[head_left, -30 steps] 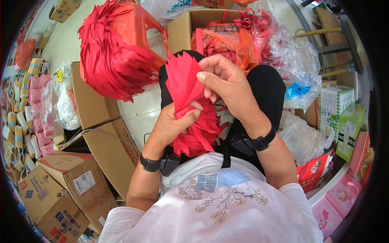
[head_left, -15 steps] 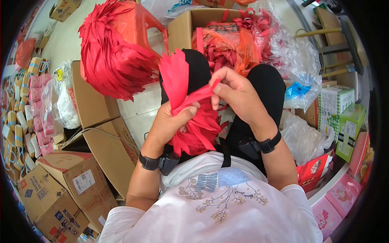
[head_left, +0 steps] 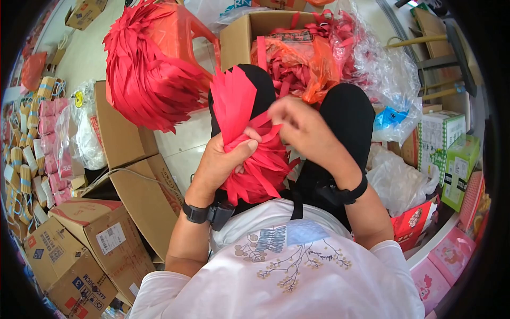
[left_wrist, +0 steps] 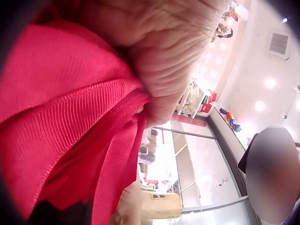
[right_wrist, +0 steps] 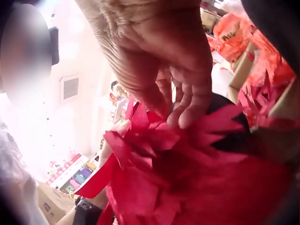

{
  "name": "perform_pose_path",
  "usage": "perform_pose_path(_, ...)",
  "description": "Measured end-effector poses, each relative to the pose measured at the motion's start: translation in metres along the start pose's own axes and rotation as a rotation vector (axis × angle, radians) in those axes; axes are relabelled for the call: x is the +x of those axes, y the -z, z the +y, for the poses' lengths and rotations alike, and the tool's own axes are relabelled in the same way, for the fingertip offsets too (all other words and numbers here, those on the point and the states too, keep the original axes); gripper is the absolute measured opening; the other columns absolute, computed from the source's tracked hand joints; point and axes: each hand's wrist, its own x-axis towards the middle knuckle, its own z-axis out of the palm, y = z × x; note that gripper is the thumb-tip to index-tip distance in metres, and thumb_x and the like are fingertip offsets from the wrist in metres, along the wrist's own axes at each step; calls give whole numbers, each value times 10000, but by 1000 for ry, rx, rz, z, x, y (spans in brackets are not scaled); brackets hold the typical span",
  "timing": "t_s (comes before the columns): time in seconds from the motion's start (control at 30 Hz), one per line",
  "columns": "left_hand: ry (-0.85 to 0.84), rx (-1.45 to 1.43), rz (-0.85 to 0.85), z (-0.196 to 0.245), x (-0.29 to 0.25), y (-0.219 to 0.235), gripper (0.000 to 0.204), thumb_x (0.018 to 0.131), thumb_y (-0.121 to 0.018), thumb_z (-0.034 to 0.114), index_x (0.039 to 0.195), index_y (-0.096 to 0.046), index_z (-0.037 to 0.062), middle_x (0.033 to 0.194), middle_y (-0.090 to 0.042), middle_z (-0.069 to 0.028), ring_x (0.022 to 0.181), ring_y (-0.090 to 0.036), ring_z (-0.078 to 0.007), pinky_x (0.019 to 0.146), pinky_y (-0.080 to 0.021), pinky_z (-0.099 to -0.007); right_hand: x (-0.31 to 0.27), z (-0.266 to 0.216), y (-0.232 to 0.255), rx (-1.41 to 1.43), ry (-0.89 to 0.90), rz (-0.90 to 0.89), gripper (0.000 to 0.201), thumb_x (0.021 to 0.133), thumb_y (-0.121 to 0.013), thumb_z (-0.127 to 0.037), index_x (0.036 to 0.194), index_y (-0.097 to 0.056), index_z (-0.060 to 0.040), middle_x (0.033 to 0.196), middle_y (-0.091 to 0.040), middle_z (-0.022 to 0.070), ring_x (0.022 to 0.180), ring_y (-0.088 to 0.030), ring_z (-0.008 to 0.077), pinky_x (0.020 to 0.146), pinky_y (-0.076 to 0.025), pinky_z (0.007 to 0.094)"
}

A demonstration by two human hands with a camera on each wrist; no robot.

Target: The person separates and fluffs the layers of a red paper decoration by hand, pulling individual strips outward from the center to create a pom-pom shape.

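Red pointed ribbon strips fan upward from the left hand, which grips them with its thumb laid across. More red strips spread below that hand over the lap. In the left wrist view, ribbed red fabric comes out beside the left palm. The right hand, blurred, hovers at the right edge of the bunch, fingers loosely bent. Seen from the right wrist, the thumb and fingers of the right hand hang apart just over the strips; whether they touch is unclear.
A large red ribbon bundle drapes over an orange stool. Beyond the knees stands a cardboard box with ribbons and an orange bag. Clear plastic lies right of it; cartons stand at the left.
The right hand drew a strip rightward out of the upright fan, then let it go; that strip now lies lower, to the right. The left hand keeps its grip, nearly unmoved.
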Motion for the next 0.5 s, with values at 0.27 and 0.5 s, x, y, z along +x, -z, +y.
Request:
perform_pose_path(0.27,9,74,-13,4,0,-8,137,955,-629,163,1053,-675,79,742,-564,81,588,-469,6,512,-410,-182,27,-46,2,499,-201,-6,206,960,-646,-193,1072,-598,-26,901,-620,3,685,-570,51,580,-451,198)
perform_pose_path(0.5,5,57,-8,5,2,-4,140,945,-634,172,1042,-673,79,735,-567,72,562,-479,-10,509,-410,-188,22,-29,0,699,-142,-59,139,1004,-593,-180,1047,-562,-52,925,-662,68,733,-637,80,612,-511,218)
